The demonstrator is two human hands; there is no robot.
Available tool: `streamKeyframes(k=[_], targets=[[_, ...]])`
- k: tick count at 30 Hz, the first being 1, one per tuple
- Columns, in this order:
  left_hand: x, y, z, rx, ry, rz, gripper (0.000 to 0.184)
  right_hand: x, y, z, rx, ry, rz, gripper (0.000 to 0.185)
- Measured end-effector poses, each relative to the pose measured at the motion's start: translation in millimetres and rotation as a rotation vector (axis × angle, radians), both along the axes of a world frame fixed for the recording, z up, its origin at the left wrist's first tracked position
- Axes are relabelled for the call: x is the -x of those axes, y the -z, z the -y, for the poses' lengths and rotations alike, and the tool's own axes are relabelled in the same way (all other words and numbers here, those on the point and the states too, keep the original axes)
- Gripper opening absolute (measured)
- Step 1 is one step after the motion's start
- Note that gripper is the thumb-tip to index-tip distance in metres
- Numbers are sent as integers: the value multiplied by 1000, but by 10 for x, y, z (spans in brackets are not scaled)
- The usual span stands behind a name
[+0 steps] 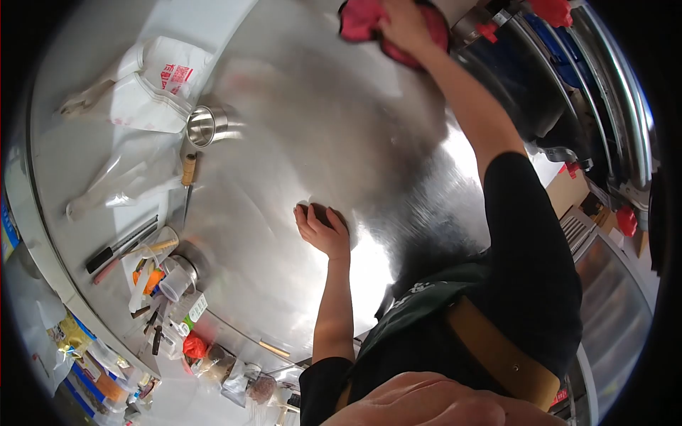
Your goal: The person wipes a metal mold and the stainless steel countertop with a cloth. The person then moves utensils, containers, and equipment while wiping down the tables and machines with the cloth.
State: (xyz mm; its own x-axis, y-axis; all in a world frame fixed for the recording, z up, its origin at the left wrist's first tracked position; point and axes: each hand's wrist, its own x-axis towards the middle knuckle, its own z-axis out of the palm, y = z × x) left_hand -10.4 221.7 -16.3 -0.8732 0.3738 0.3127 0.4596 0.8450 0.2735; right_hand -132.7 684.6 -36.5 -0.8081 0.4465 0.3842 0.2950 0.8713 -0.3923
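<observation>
My right hand (406, 30) is at the far side of a shiny metal worktop (284, 163), with its fingers on a red cloth (361, 20) with dark edging. The cloth lies bunched against the metal, partly covered by the hand. Nearer my body, my left hand (323, 231) rests on the worktop with its fingers apart and nothing in it. A metal cup (206, 126) stands to the left, and below it lies a thin pointed tool with a wooden handle (189, 169).
White bags with red print (160, 85) and a clear plastic bag (135, 170) lie along the left. A clear container (176, 280) and several small utensils sit at lower left. Metal equipment with red knobs (626, 221) lines the right side.
</observation>
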Motion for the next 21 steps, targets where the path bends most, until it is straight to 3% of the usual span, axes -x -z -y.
streamKeyframes(k=[1,2,3,4,5,8,12,14,21], targets=[[-6,13,-3,12,-1,-3,39,-84,339,153,36,-122,-19,77],[-14,22,-4,23,-3,10,40,-297,-126,713,35,-188,50,62],[-21,29,4,37,-7,20,41,-447,-132,1111,-15,-301,13,69],[-20,35,16,55,-8,27,41,-649,-278,1506,102,-426,22,67],[-34,36,25,-17,-29,39,42,-809,-390,1872,2,-507,145,63],[-48,105,78,-167,-67,43,45,-1438,-486,2469,117,-786,274,52],[-52,47,74,-189,-36,88,47,-2662,-583,2209,384,-632,455,66],[-25,52,70,-203,-20,86,47,-2992,-624,1945,347,-486,369,74],[-52,8,42,-165,-39,138,45,-956,-317,1784,74,-430,120,63]])
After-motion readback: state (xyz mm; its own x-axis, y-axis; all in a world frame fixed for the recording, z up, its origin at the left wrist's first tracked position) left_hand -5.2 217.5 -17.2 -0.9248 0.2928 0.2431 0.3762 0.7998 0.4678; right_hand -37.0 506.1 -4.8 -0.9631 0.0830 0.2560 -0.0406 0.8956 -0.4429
